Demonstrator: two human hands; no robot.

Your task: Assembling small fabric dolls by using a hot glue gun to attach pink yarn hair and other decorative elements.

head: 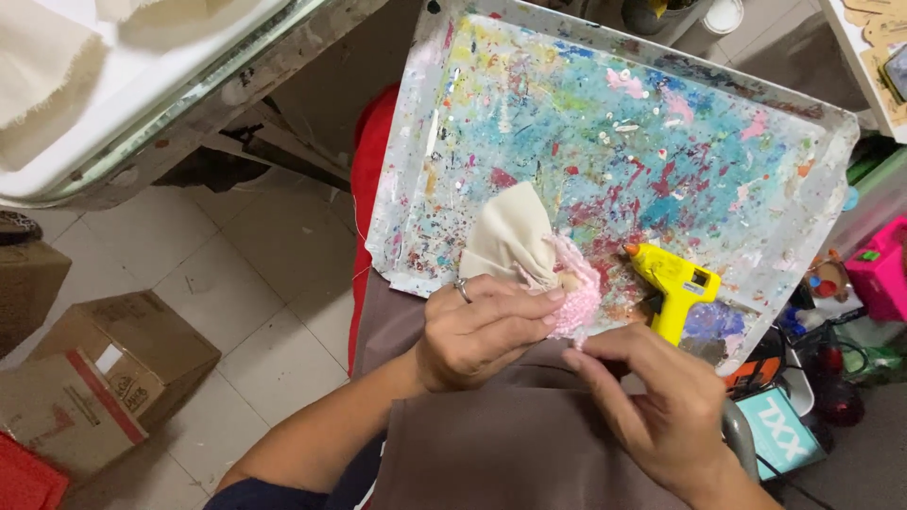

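Left hand (482, 331) has a closed grip on a small cream cloth bundle (510, 241), pinching it where pink fuzzy trim (578, 297) wraps its lower end. The bundle sits over the near edge of the paint-splattered tray (605, 123), which rests on the lap. Right hand (661, 401) comes in from below the tray edge, fingertips pressing on the underside of the trim; its grip looks half curled, pinching or just pushing, can't quite tell. Yellow glue gun (673, 279) lies on the tray just right of the bundle, nozzle pointing away from the hands.

My take: to do this bit well, keep the left pinch steady so the cloth doesn't untwist, press the trim down evenly, and keep fingers clear of any hot glue.
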